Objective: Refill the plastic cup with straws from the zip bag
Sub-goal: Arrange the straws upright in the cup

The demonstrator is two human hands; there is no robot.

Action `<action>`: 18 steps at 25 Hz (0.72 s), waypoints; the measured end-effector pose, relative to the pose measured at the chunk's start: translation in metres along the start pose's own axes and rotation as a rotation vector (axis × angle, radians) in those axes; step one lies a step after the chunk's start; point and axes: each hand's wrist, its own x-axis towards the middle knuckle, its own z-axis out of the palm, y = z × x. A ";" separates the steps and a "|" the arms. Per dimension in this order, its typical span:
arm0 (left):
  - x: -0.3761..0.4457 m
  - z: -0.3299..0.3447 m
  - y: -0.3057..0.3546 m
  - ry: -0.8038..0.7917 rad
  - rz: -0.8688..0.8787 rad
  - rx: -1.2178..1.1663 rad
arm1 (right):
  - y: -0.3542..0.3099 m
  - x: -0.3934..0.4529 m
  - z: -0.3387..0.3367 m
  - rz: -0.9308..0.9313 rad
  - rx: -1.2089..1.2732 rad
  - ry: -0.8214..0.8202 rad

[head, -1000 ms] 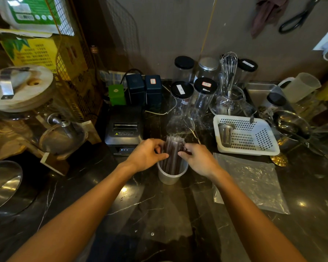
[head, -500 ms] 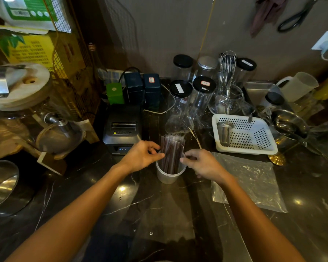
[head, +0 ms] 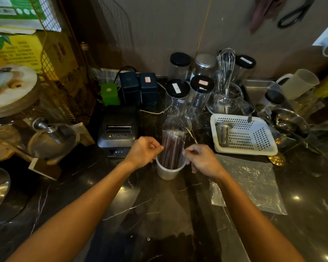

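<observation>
A translucent plastic cup (head: 167, 172) stands on the dark marble counter, just in front of me. A bundle of dark, clear-wrapped straws (head: 172, 148) stands upright in it and rises well above the rim. My left hand (head: 143, 152) is at the bundle's left side, fingers curled, fingertips pinching its edge. My right hand (head: 202, 160) is at the right side, thumb and forefinger pinched against the straws. The clear zip bag (head: 251, 186) lies flat on the counter to the right of the cup; it looks flat and slack.
A receipt printer (head: 117, 129) sits behind and left of the cup. A white perforated basket (head: 261, 140) with a small metal cup stands behind right. Jars, a whisk and glassware crowd the back. A glass dispenser (head: 36, 129) is at the left.
Both hands have opened away from the bundle: a second ago they wrapped around the straws, now only fingertips pinch its sides. The straws stand in the cup as before.
</observation>
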 end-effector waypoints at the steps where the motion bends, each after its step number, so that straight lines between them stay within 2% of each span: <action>1: 0.007 0.000 0.003 0.008 0.001 -0.008 | -0.002 0.006 -0.004 0.007 0.023 0.028; 7: 0.058 0.004 0.021 0.057 -0.058 -0.114 | -0.013 0.051 -0.027 0.024 0.175 0.160; 18: 0.117 0.015 0.020 0.098 -0.081 -0.143 | -0.003 0.106 -0.045 0.057 0.167 0.199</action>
